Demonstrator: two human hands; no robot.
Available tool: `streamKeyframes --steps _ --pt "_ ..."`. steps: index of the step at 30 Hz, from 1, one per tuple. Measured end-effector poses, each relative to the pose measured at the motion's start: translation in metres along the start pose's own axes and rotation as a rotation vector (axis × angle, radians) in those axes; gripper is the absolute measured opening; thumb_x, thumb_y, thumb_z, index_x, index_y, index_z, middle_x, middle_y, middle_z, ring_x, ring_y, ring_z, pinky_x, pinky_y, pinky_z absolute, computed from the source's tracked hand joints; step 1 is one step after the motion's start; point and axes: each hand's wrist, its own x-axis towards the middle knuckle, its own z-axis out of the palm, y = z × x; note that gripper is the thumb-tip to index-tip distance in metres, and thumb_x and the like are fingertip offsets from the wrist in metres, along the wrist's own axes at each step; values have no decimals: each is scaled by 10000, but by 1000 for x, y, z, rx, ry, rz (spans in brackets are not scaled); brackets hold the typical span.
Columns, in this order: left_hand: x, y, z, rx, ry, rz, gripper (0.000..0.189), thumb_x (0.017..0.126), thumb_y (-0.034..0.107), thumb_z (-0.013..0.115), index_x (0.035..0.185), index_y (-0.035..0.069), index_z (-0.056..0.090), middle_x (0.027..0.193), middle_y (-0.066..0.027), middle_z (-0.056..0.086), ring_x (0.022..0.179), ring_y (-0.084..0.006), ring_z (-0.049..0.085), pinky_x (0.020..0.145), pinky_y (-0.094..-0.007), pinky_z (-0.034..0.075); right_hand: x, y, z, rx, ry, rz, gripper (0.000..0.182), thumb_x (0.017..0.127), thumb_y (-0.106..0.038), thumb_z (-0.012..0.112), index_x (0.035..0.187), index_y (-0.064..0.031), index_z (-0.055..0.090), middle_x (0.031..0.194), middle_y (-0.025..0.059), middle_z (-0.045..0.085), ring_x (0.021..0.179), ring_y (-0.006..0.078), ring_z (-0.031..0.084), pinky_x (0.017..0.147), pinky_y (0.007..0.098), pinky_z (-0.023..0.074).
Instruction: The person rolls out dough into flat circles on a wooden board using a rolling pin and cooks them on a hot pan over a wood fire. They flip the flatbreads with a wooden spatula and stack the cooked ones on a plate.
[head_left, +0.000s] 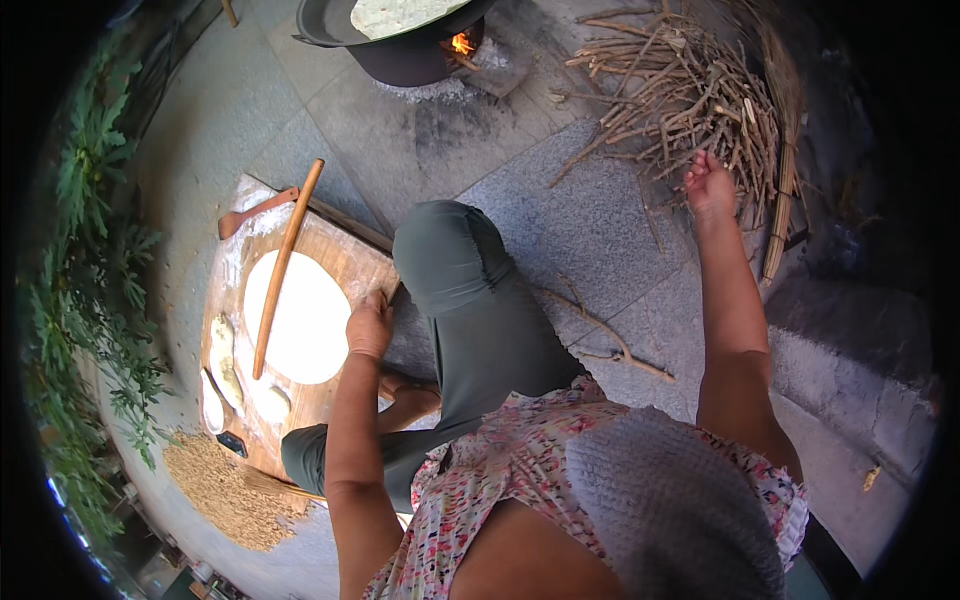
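My left hand (370, 325) rests at the near edge of a floured wooden board (360, 262), its fingers curled over that edge. A round, thin sheet of dough (319, 322) lies on the board beside it, and a wooden rolling pin (285, 262) lies across the sheet. A flat wooden spatula (251, 215), a long roll of dough (225, 360), a small lump of dough (271, 403) and a white spoon (212, 405) are also on the board. At the right, my right hand (710, 184) reaches to a pile of dry sticks (675, 97); whether its bent fingers grip a stick is unclear.
A wide dark pan (330, 26) holding a flatbread (397, 16) stands on a stove (405, 67) with fire (461, 43) in its opening. A forked branch (600, 322) lies on the paving. Grain (225, 487) is spread beyond the board, beside green plants (97, 157).
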Motion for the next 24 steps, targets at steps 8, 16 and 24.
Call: streamKeyframes --steps 8,16,24 --pt "3 8 -7 9 -30 -11 164 861 178 655 950 100 542 912 -177 657 868 -402 633 745 -497 499 -124 139 37 -574 -362 82 213 1022 -226 518 952 -56 626 693 -10 557 563 63 456 518 232 391" --pt "-2 9 -8 20 -8 -9 154 880 190 620 968 84 552 932 -188 659 873 -407 634 752 -504 510 -19 187 128 -1052 -505 -69 255 966 -174 551 763 -43 635 679 40 620 576 150 536 561 298 454" --pt "-4 1 6 4 79 27 166 865 200 625 960 88 548 900 -177 656 834 -399 637 713 -503 510 29 206 283 -1057 -412 -122 315 951 -180 602 1226 -26 603 776 66 670 609 153 585 597 313 499"
